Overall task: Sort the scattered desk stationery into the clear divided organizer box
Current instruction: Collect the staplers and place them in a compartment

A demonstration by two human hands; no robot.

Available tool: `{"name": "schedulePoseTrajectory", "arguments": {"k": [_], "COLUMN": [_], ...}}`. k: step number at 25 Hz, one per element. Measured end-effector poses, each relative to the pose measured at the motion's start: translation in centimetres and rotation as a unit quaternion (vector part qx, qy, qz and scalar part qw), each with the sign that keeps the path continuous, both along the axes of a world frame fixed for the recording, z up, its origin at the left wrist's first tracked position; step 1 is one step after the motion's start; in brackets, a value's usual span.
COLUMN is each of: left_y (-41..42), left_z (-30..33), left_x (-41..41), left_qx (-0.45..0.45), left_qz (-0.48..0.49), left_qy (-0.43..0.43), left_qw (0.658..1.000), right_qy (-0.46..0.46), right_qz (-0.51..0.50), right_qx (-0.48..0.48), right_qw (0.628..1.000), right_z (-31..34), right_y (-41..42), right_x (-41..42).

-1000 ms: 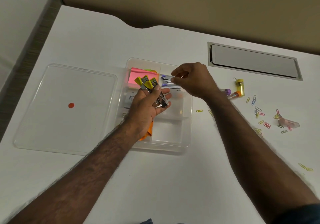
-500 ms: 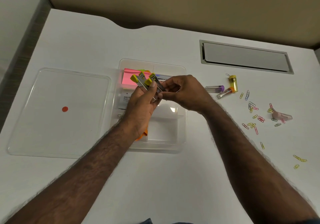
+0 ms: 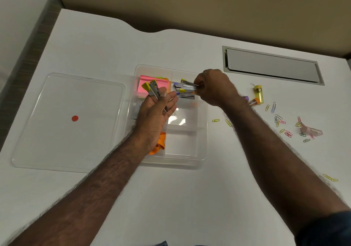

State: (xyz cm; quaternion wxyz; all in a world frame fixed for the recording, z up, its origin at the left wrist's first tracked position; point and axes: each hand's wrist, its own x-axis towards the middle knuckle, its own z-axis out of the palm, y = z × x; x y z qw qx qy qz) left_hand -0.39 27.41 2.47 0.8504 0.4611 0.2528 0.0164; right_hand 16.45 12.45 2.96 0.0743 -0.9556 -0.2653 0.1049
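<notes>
one yellow-capped stapler (image 3: 152,91) remains gripped in the left hand (image 3: 154,116), down from two. right hand (image 3: 212,88) now pinches another stapler (image 3: 187,86) into the organizer box (image 3: 203,150)'s far-right compartment; paper clips (image 3: 281,124) right of it await sorting.

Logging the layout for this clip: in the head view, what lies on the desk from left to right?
Clear lid → pink sticky notes → small staplers in the box's far compartment → yellow vial → scattered paper clips → pink clear case.
</notes>
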Motion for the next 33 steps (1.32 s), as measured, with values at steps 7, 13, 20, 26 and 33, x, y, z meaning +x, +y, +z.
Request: {"name": "schedulePoseTrajectory", "arguments": {"k": [7,13,20,26,33], "left_y": [0.2,0.1,0.0,-1.7,-1.7], "left_z": [-0.4,-0.6,-0.4,0.1,-0.3], "left_x": [-0.1,-0.3,0.9,2.6,3.7], "left_qx": [0.020,0.010,-0.008,-0.045,0.005], "left_qz": [-0.006,-0.009,-0.007,-0.036,-0.055], "left_qy": [-0.002,-0.002,-0.020,-0.042,-0.016], "left_qw": [1.000,1.000,1.000,0.997,0.998], "right_qy": [-0.043,-0.048,0.144,0.230,0.102], "right_qz": [-0.023,-0.023,-0.073,-0.011,-0.026], "right_qx": [-0.010,-0.018,0.250,0.284,0.232], "right_qw": [0.999,0.998,0.955,0.931,0.967], "right_z": [-1.4,-2.3,3.2,5.3,3.3], "right_y": [2.0,2.8,1.8,1.3,0.1], "right_x": [-0.1,-0.3,-3.3,-6.1,-3.6]}}
